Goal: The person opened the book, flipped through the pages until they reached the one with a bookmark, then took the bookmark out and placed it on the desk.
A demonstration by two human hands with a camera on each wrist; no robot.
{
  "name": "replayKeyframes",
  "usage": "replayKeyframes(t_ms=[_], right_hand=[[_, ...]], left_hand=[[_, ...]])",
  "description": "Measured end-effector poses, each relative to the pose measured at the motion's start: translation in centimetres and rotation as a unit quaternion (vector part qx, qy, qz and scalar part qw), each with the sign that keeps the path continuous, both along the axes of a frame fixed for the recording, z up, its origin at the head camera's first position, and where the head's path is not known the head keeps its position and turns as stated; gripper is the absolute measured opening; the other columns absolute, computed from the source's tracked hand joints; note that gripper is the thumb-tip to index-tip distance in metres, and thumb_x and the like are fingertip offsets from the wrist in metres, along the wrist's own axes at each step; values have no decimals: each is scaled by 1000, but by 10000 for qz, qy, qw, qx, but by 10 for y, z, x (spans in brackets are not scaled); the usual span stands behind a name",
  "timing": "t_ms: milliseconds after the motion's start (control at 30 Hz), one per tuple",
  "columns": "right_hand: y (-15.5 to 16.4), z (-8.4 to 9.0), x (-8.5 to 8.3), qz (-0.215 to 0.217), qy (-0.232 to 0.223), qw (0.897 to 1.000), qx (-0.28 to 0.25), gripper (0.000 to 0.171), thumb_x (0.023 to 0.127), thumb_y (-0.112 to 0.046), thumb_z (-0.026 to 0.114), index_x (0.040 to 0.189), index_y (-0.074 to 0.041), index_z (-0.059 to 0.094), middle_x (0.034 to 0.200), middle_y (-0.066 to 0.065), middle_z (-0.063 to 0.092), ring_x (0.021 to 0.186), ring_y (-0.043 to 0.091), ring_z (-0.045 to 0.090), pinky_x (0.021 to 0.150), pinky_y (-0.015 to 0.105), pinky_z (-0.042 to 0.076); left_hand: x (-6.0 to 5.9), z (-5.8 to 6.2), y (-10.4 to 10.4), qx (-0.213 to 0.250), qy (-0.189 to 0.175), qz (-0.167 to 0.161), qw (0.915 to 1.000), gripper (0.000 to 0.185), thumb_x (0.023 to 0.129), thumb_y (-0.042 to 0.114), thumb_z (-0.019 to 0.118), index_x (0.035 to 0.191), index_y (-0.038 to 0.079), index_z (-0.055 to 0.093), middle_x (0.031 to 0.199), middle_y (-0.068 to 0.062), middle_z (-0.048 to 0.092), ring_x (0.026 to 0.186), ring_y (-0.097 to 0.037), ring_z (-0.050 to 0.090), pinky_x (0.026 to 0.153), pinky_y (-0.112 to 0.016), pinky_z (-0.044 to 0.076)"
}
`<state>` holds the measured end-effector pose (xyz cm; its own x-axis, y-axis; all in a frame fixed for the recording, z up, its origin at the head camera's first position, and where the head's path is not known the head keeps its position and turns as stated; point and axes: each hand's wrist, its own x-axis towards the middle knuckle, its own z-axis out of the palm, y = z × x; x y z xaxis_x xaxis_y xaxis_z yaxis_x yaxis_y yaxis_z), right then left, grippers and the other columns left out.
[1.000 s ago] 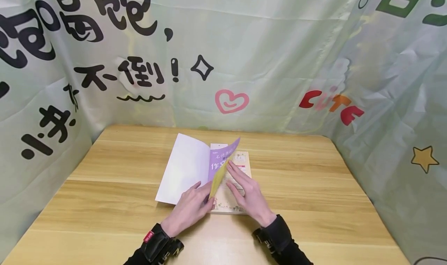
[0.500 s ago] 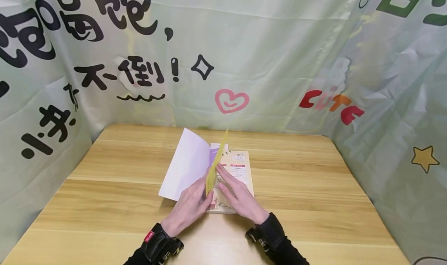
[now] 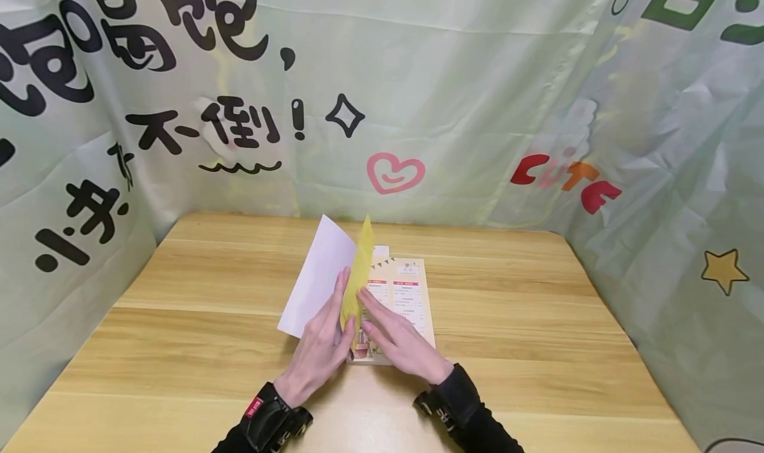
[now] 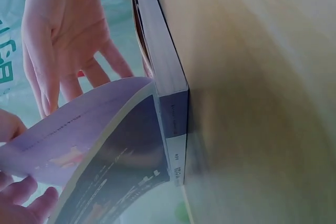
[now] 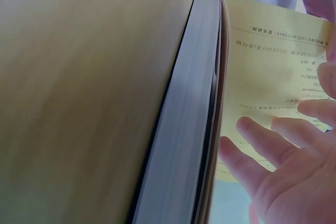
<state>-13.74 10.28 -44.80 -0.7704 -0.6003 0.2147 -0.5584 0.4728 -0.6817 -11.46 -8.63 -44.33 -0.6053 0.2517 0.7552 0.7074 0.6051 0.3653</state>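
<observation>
A thick paperback book (image 3: 412,337) lies open on the table, its contents page (image 3: 408,300) facing up on the right. The white inside of its front cover (image 3: 310,287) is raised at the left. Between them stands a leaf, yellow (image 3: 359,260) on one face and purple (image 4: 100,114) on the other. My left hand (image 3: 319,343) pinches this leaf near its lower edge, thumb on the yellow face and fingers (image 4: 21,203) between leaf and cover. My right hand (image 3: 402,343) touches the yellow face with its fingers (image 5: 268,140) extended, its palm over the contents page.
The wooden table (image 3: 525,333) extends on every side of the book. A pale printed cloth (image 3: 465,108) hangs behind and beside it. A dark cable (image 3: 731,441) shows at the lower right corner. Each wrist wears a black strap (image 3: 271,416).
The leaf has swung left from over the contents page to nearly upright, with my right hand following it left. The cover has risen, and my left fingers now reach higher along the leaf.
</observation>
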Motion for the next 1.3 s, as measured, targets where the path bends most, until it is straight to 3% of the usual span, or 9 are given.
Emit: replayKeyframes(t_ms=[233,433,533,733,900,1100,1300], right_hand=[[-3,-1,1,101,-148,9996,211,56,109,-26,42,159,-8,26,168,11,19,155,26,24,126,51,25],[-4,0,2,170,-282,9984,449,55,108,-29,43,158,-10,29,168,9,19,154,27,27,125,49,28],[-4,2,3,210,-332,9969,676,56,108,-33,43,158,-11,32,169,8,19,153,27,29,124,48,31],[-3,2,3,317,-407,9944,925,56,107,-37,43,157,-13,35,169,7,19,153,27,30,124,49,32],[-2,-1,2,414,-442,9931,1005,56,107,-40,43,156,-14,37,169,4,20,154,26,29,125,49,31],[-1,-4,1,608,-500,9914,1047,56,107,-41,42,155,-12,39,169,4,21,154,27,28,126,52,26],[0,-6,-1,795,-533,9903,1011,55,107,-39,43,153,-8,41,168,5,24,155,23,27,129,49,22]], left_hand=[[-1,5,-6,-62,387,344,9986,82,80,-13,65,152,-12,27,155,-27,42,134,-41,52,120,-29,35],[-6,11,-13,-351,851,911,9916,72,79,-13,63,148,-5,43,141,-22,60,125,-37,62,118,-47,41],[-6,14,-17,-683,865,1211,9865,66,82,-10,59,147,0,48,136,-17,65,118,-34,65,119,-52,38],[-3,17,-23,-1345,524,1743,9741,68,78,-14,59,142,7,55,134,-11,68,108,-31,69,127,-49,26],[-2,16,-26,-1668,-3,1863,9682,67,74,-15,65,137,7,60,131,-11,70,107,-31,70,125,-52,25],[-1,10,-26,-1915,-695,1725,9637,62,74,-11,72,133,6,64,128,-11,71,115,-29,69,124,-55,26],[-3,0,-23,-1890,-1276,1280,9652,58,79,-9,73,135,-1,59,132,-19,67,124,-32,64,123,-55,32]])
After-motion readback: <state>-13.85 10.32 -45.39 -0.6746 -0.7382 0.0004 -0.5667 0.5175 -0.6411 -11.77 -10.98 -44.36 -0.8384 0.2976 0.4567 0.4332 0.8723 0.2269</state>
